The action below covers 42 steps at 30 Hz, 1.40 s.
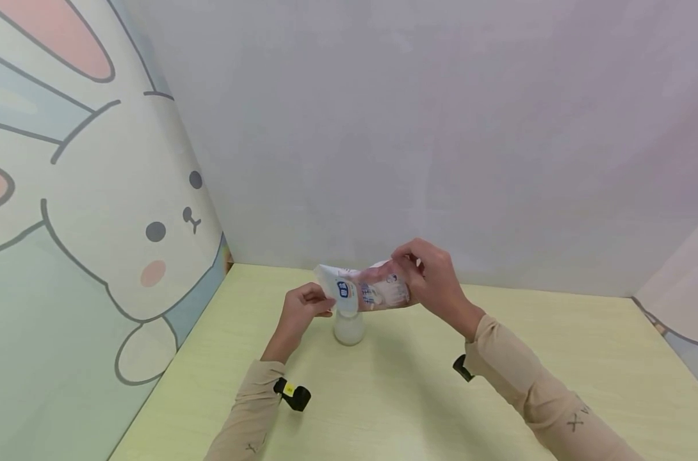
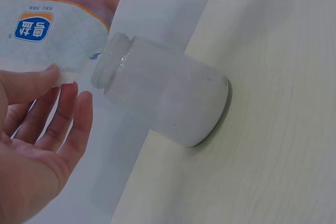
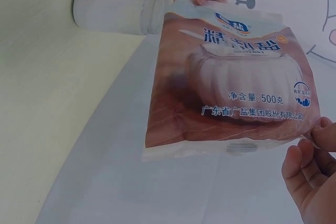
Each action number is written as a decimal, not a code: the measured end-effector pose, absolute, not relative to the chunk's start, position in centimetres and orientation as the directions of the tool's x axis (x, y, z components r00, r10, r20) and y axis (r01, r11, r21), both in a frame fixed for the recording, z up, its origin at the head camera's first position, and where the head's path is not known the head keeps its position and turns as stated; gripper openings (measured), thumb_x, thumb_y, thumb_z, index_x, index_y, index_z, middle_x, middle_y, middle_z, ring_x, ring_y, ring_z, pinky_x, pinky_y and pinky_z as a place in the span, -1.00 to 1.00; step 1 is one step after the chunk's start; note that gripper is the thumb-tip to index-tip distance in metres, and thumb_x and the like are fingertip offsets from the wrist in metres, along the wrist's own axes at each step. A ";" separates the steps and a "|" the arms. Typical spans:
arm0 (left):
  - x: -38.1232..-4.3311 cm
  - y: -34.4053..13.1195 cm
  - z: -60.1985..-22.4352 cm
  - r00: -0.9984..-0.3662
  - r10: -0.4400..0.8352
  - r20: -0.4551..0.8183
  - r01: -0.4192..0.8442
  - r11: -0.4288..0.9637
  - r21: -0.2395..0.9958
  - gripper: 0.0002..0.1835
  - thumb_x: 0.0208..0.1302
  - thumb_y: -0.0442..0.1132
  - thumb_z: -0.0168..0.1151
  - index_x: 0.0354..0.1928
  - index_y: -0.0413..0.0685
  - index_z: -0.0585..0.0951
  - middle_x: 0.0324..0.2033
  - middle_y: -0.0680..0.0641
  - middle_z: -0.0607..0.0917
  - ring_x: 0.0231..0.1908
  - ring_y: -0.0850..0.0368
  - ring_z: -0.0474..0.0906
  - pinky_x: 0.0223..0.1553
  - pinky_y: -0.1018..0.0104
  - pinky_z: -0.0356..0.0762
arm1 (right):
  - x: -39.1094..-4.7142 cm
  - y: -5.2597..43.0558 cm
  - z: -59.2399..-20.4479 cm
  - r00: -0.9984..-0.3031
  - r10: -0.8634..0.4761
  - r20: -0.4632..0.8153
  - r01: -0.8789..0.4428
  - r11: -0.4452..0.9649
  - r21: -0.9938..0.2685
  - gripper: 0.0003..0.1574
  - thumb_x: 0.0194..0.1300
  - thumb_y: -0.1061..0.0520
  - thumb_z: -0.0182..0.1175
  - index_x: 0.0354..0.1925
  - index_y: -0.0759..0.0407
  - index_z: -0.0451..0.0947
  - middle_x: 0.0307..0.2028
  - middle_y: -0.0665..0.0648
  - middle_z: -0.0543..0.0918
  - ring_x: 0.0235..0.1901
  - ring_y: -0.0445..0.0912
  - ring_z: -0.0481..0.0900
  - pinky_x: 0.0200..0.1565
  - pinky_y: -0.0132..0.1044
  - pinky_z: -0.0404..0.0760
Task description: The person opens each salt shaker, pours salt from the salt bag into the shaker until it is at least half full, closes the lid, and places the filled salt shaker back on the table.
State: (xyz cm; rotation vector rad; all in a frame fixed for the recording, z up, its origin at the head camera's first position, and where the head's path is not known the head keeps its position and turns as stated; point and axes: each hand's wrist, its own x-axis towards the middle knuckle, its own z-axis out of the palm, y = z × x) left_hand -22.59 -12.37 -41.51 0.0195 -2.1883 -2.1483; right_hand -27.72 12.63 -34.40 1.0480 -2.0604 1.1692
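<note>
Left grip [image 1: 300,312] and right grip [image 1: 438,280] pinch opposite ends of a bag [image 3: 231,80], likely soft and slippery, best held by its edges.

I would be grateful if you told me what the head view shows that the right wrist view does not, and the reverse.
Only the head view shows the tan sleeves and black gadgets at the wrists.
Only the right wrist view clearly shows the neck of the jar and the readable number 500 on the bag.
Both share the left hand and right hand holding the bag, the jar, the table and the drawn rabbit.
</note>
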 end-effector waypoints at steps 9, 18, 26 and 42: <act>-22.5 -12.3 -41.6 -0.998 -0.057 0.035 0.035 0.010 0.999 -0.84 0.16 -0.49 0.26 -0.21 -0.41 0.58 -0.27 -0.29 0.67 -0.20 -0.28 0.59 -0.19 0.07 0.65 | -27.6 12.7 -34.4 -0.549 -0.359 0.755 -0.832 0.316 -0.456 -0.85 0.13 0.41 0.28 -0.35 0.21 0.57 -0.41 0.03 0.60 -0.48 -0.17 0.43 -0.57 -0.36 0.42; -22.9 -12.6 -42.2 -0.997 -0.062 0.034 0.033 0.016 0.999 -0.84 0.15 -0.50 0.26 -0.20 -0.42 0.58 -0.26 -0.32 0.66 -0.20 -0.38 0.56 -0.18 0.00 0.63 | -27.7 12.5 -34.4 -0.530 -0.366 0.765 -0.846 0.294 -0.445 -0.87 0.14 0.39 0.28 -0.35 0.21 0.58 -0.40 0.04 0.61 -0.50 -0.18 0.42 -0.57 -0.35 0.43; -23.9 -13.1 -44.3 -0.994 -0.091 0.062 0.061 0.012 0.998 -0.80 0.12 -0.45 0.32 -0.19 -0.37 0.59 -0.28 -0.26 0.67 -0.30 -0.13 0.63 -0.24 0.12 0.66 | -27.8 12.3 -34.3 -0.525 -0.366 0.769 -0.849 0.289 -0.442 -0.86 0.15 0.41 0.27 -0.35 0.21 0.59 -0.40 0.04 0.61 -0.49 -0.17 0.42 -0.58 -0.38 0.40; -23.8 -12.9 -44.6 -0.994 -0.087 0.069 0.068 0.015 0.998 -0.83 0.12 -0.45 0.31 -0.23 -0.34 0.59 -0.31 -0.23 0.68 -0.32 -0.11 0.64 -0.27 0.15 0.67 | -27.7 12.4 -34.4 -0.536 -0.360 0.763 -0.841 0.299 -0.450 -0.87 0.14 0.41 0.27 -0.36 0.22 0.59 -0.42 0.05 0.61 -0.51 -0.17 0.42 -0.59 -0.33 0.43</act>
